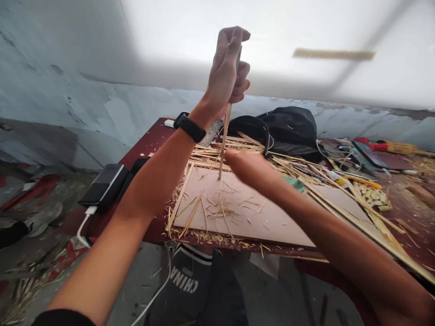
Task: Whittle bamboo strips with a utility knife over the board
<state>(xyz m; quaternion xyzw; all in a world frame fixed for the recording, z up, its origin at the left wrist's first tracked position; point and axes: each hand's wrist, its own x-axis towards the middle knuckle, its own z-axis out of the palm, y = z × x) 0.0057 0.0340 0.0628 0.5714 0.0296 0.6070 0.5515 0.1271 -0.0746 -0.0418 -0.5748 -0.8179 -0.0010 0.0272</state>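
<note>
My left hand (227, 68) is raised above the table, its fingers wrapped round a thin bamboo strip (224, 136). The strip stands almost upright, slightly tilted, and its lower end meets a pale flat board (272, 226). Beside the lower half of the strip is my right hand (246, 165), closed and somewhat blurred. Its fingers are turned away from me, so what they hold, if anything, is hidden. Loose shavings (222, 210) and thin slivers lie over the board under both hands. A black watch (189, 127) is on my left wrist.
Long bamboo strips (306, 174) lie behind and right of the board. A black bag (287, 129) stands at the back against the wall. At the left table edge sits a power bank (102, 183) with a white cable. A phone (369, 154) and a yellow-handled tool (401, 148) lie far right.
</note>
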